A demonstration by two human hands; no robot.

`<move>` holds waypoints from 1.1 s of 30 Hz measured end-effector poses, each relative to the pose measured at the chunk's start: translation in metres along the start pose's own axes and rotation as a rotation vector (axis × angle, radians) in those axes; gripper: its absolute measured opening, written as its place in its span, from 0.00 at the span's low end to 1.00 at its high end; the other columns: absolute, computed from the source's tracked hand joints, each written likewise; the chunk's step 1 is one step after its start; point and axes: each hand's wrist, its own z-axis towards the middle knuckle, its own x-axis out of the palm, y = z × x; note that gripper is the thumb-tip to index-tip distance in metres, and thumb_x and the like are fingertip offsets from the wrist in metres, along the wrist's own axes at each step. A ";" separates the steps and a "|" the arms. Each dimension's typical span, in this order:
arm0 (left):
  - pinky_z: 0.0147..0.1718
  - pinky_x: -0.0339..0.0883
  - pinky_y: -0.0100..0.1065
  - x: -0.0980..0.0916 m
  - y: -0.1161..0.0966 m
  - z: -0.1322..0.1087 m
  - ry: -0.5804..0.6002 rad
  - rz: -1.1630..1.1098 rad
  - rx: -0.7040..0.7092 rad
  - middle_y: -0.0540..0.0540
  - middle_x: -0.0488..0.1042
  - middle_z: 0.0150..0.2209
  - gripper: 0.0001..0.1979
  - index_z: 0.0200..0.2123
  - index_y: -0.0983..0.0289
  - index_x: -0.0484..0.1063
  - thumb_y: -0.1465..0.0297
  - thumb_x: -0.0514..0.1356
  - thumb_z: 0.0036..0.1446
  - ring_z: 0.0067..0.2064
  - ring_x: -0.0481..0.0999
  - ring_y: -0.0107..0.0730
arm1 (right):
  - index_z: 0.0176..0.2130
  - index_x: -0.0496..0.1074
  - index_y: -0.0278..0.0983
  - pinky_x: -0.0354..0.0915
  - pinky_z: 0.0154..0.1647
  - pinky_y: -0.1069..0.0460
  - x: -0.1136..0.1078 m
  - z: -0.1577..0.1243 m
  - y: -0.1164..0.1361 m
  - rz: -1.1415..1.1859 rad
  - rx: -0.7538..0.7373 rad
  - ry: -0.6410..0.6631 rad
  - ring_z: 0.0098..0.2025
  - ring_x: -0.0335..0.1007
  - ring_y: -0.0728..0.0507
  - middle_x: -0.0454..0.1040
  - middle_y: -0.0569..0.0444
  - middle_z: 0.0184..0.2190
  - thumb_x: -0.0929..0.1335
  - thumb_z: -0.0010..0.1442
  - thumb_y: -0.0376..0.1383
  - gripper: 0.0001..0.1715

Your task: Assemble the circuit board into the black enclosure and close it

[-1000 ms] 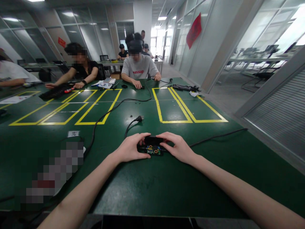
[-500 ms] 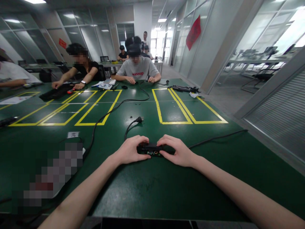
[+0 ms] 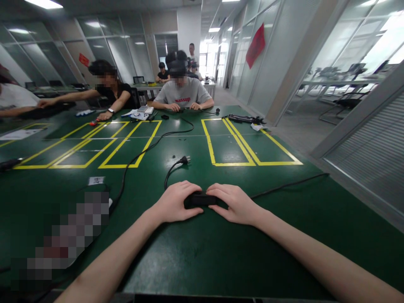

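Note:
A small black plastic box (image 3: 199, 199) lies on the green table (image 3: 202, 252) straight in front of me. My left hand (image 3: 175, 203) clasps its left end with curled fingers. My right hand (image 3: 235, 203) clasps its right end the same way. Only the black top of the box shows between the hands. A black cable ending in a plug (image 3: 184, 160) runs from behind the left hand toward the table's middle. Another black cable (image 3: 290, 182) leads off to the right from behind my right hand.
Yellow tape rectangles (image 3: 233, 143) mark the table's far half. A long black cable (image 3: 139, 155) crosses toward the far side. Two seated people work at the far edge, and a sleeve shows at far left. A black tool (image 3: 244, 118) lies far right. A blurred patch covers the near left.
The circuit board with coloured parts that showed in the box a second ago is now covered by the black lid. Both hands have closed in on the box and pressed down.

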 end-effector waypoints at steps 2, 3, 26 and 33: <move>0.49 0.71 0.41 0.003 -0.002 0.001 -0.012 0.035 0.059 0.59 0.80 0.50 0.22 0.57 0.62 0.71 0.62 0.65 0.62 0.49 0.79 0.42 | 0.49 0.69 0.36 0.74 0.42 0.46 0.000 0.001 0.000 -0.018 -0.025 -0.018 0.41 0.78 0.40 0.79 0.45 0.42 0.67 0.67 0.34 0.10; 0.50 0.71 0.41 0.005 -0.002 0.002 -0.010 0.054 0.079 0.59 0.80 0.50 0.20 0.58 0.61 0.71 0.64 0.63 0.64 0.50 0.80 0.42 | 0.49 0.69 0.36 0.74 0.43 0.46 0.000 0.002 0.000 -0.019 -0.036 -0.027 0.42 0.77 0.40 0.79 0.44 0.42 0.67 0.67 0.34 0.10; 0.49 0.69 0.35 0.001 -0.007 0.007 0.088 -0.215 -0.232 0.56 0.79 0.45 0.15 0.49 0.63 0.78 0.63 0.54 0.71 0.47 0.78 0.37 | 0.44 0.71 0.36 0.75 0.39 0.50 -0.003 0.000 -0.002 -0.178 -0.102 0.074 0.45 0.78 0.42 0.76 0.41 0.50 0.65 0.66 0.31 0.07; 0.49 0.70 0.35 0.000 -0.008 0.005 0.081 -0.195 -0.199 0.56 0.77 0.45 0.13 0.49 0.61 0.77 0.63 0.56 0.70 0.47 0.76 0.36 | 0.50 0.73 0.37 0.73 0.48 0.48 -0.004 0.000 -0.005 0.161 0.178 0.108 0.46 0.78 0.42 0.80 0.46 0.45 0.67 0.68 0.38 0.12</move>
